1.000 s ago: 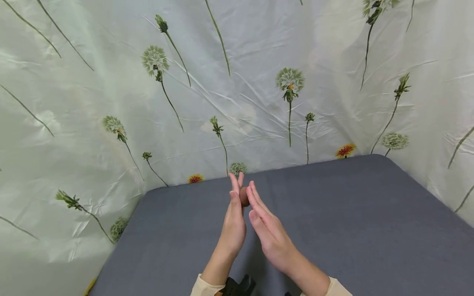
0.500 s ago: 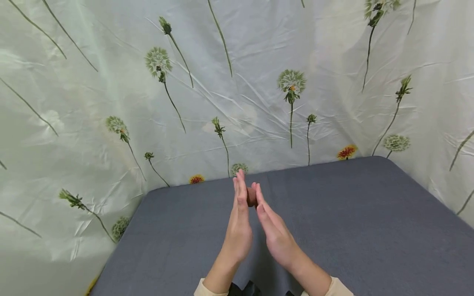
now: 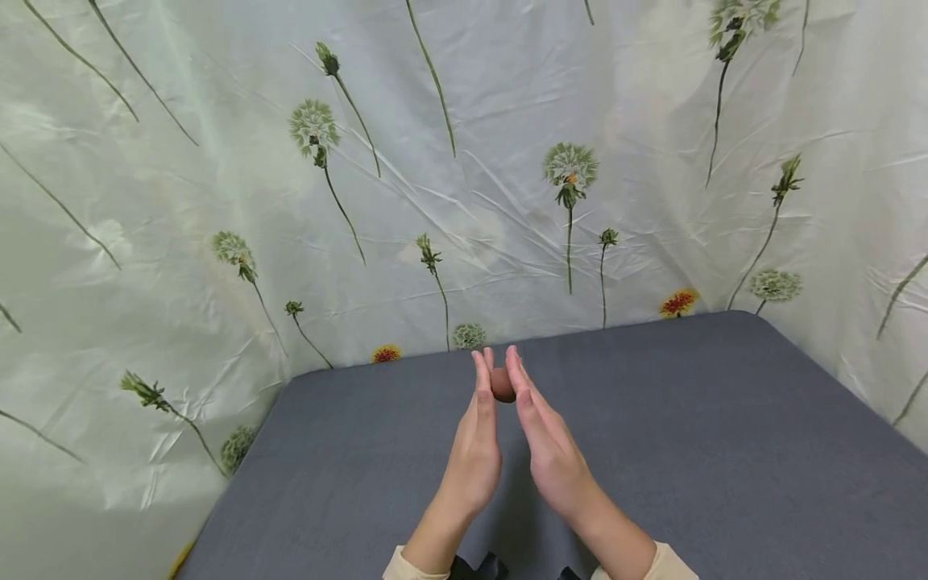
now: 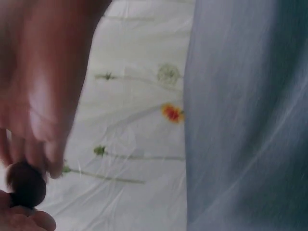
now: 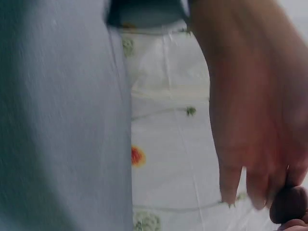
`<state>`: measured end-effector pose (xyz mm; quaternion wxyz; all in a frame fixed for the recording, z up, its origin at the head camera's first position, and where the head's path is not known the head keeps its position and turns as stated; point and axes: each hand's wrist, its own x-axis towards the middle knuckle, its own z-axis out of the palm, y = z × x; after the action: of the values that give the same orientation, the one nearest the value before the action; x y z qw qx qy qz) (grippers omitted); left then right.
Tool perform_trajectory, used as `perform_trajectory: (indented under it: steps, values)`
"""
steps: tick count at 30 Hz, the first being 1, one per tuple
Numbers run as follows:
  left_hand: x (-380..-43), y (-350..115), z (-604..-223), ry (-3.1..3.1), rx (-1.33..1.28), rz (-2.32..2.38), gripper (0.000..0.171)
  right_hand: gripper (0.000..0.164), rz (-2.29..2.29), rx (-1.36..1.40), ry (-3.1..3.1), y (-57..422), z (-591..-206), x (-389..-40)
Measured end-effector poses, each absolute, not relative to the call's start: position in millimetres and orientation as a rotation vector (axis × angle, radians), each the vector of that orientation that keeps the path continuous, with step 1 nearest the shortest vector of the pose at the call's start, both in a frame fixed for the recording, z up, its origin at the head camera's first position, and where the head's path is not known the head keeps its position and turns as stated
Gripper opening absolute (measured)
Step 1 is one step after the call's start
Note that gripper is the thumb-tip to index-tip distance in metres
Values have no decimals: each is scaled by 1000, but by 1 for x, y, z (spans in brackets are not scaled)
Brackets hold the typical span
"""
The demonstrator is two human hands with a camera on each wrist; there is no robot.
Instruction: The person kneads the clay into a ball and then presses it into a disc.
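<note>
A small brown ball [image 3: 503, 386], smooth and rounded, is held above the table between the fingers of both hands; its material cannot be told. My left hand [image 3: 471, 463] presses straight fingers against its left side. From the right, my right hand [image 3: 557, 463] touches it with straight fingers too. The palms stand apart lower down, so the hands form a narrow peak. In the left wrist view the dark ball [image 4: 30, 185] sits at the fingertips, lower left. The right wrist view has the ball [image 5: 288, 205] at the lower right, partly cut off by the edge.
A grey cloth-covered table [image 3: 689, 443] spreads beneath the hands. Behind it hangs a pale, wrinkled sheet [image 3: 500, 185] printed with dandelions and flowers. Dark wrist gear [image 3: 478, 568] and cream sleeves [image 3: 648, 564] show at the bottom edge.
The hands slide against each other: the left fingertips draw back while the right fingertips move forward. The ball and both hands have shifted slightly right, and the ball stays between the fingers.
</note>
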<state>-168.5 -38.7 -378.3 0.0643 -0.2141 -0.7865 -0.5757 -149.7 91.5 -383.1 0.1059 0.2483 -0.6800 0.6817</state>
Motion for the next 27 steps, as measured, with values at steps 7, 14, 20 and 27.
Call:
perform_trajectory:
  steps: [7, 14, 20, 27]
  values:
    - [-162, -38, -372, -2290, -756, -1771, 55, 60, 2079, 706, -2007, 94, -384, -155]
    - [-170, -41, -376, -2269, -478, -1719, 55, 58, 2072, 714, -2110, 79, -391, -146]
    - [-170, -31, -383, -2353, -467, -1675, 58, 58, 2018, 583, -2091, 87, -388, -149]
    - [-159, -28, -375, -2319, -569, -1667, 52, 65, 2109, 569, -2022, 96, -388, -159]
